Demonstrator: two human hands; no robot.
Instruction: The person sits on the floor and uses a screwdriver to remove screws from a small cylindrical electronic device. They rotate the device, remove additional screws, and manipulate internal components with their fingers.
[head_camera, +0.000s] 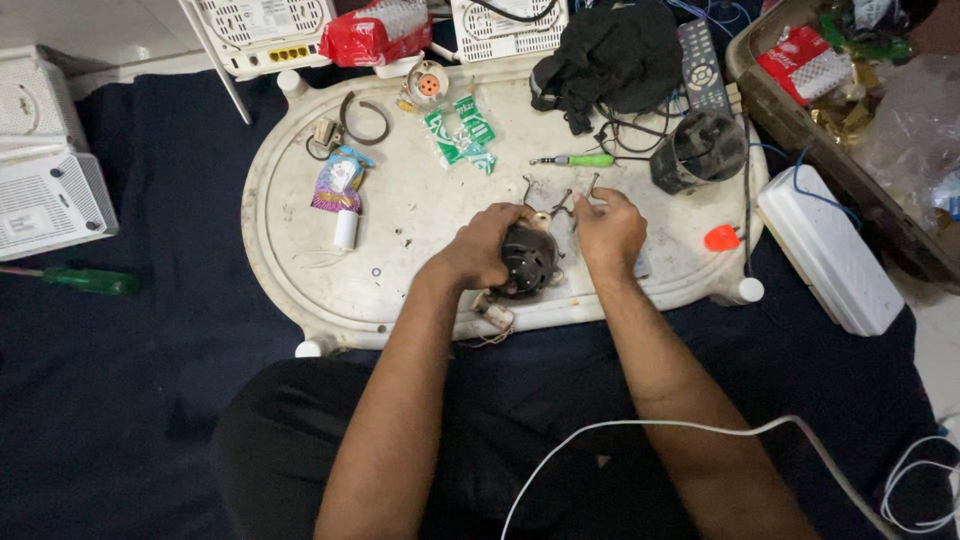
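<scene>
A dark round motor housing (528, 262) with vent holes rests on the oval white tray (300, 270). My left hand (482, 243) wraps around its left side and top, gripping it. My right hand (607, 228) sits just to its right, with fingertips pinched on a thin metal bracket (590, 186) at the top of the motor. Loose wires with a small white connector (497, 316) trail from under the motor toward the tray's near edge.
On the tray lie a green-handled screwdriver (580, 160), green sachets (462, 130), a colourful packet (337, 180), a white cylinder (346, 229), a black cup-like part (700, 150) and black cloth (610, 55). White boxes stand around; a green screwdriver (88, 280) lies left.
</scene>
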